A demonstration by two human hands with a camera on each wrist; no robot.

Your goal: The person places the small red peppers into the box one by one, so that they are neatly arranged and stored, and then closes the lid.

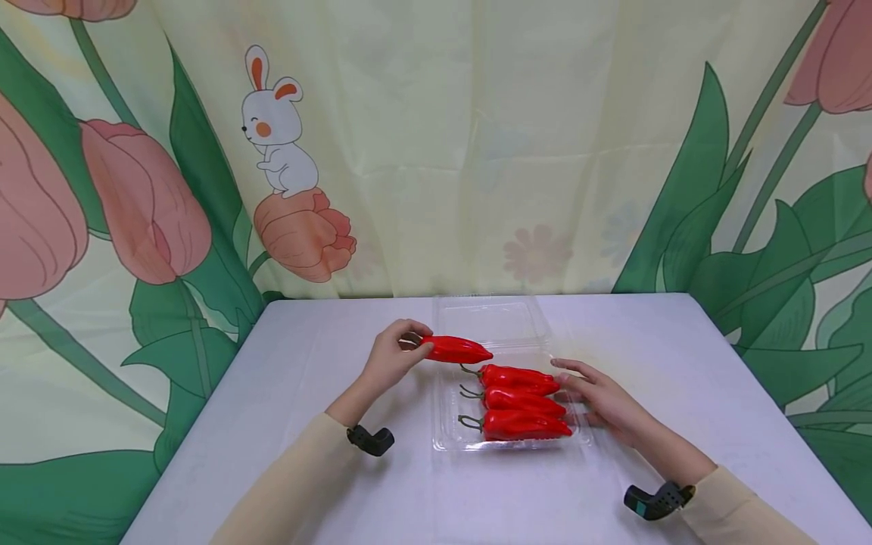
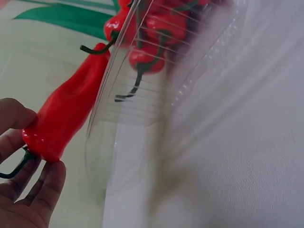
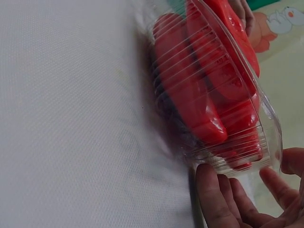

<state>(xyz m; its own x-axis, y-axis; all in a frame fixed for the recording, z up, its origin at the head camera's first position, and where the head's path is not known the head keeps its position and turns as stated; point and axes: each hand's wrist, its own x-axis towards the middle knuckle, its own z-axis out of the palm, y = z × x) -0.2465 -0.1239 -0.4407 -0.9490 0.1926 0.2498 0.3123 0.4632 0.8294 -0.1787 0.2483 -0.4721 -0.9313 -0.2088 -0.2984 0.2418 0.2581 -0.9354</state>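
Note:
A red pepper (image 1: 456,350) hangs above the far part of a clear plastic clamshell box (image 1: 446,435). My left hand (image 1: 400,352) pinches it at the stem end between thumb and fingers, and its tip points right. In the left wrist view the pepper (image 2: 66,104) shows its curled green stem between the fingers. Three more red peppers lie side by side in the box, the nearest pepper (image 1: 524,425) along the front edge, with stems to the left. My right hand (image 1: 609,401) is at the box's right side; in the right wrist view its fingertips (image 3: 206,178) rest against the ribbed wall.
The box's lid (image 1: 490,318) lies folded back toward the table's far edge. A white cloth covers the table (image 1: 327,333). Behind it hangs a curtain (image 1: 436,151) printed with tulips and a rabbit. Each wrist wears a black band.

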